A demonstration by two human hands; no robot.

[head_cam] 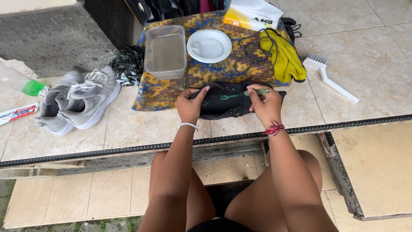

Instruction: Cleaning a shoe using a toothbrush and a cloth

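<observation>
The person is sitting at the front edge of a tiled ledge [141,129], both arms reaching forward over it. A black shoe [227,103] is lying on its side near that front edge, half on the near edge of a patterned blue-and-yellow cloth [171,90] and half on bare tile. The left hand [190,105] is gripping the shoe's left end, fingers curled over the top and thumb pressing on the upper. The right hand [266,103] is closing around a green toothbrush [244,94], its handle pinched between thumb and fingers and its head lying against the shoe's upper; the bristles are hard to make out, so I cannot tell exactly where they are touching. On the cloth's far half, a clear plastic tub [165,51] of cloudy water is standing beside a white bowl [209,45], with black laces [251,47] trailing next to a yellow rag [285,58] at the cloth's right edge. A white scrub brush [330,77] is lying on the tile to the right, well apart from the hands. Near the ledge's left edge a pair of grey sneakers [79,101] is resting beside a toothpaste tube [17,113] and a clear bottle [21,81].
</observation>
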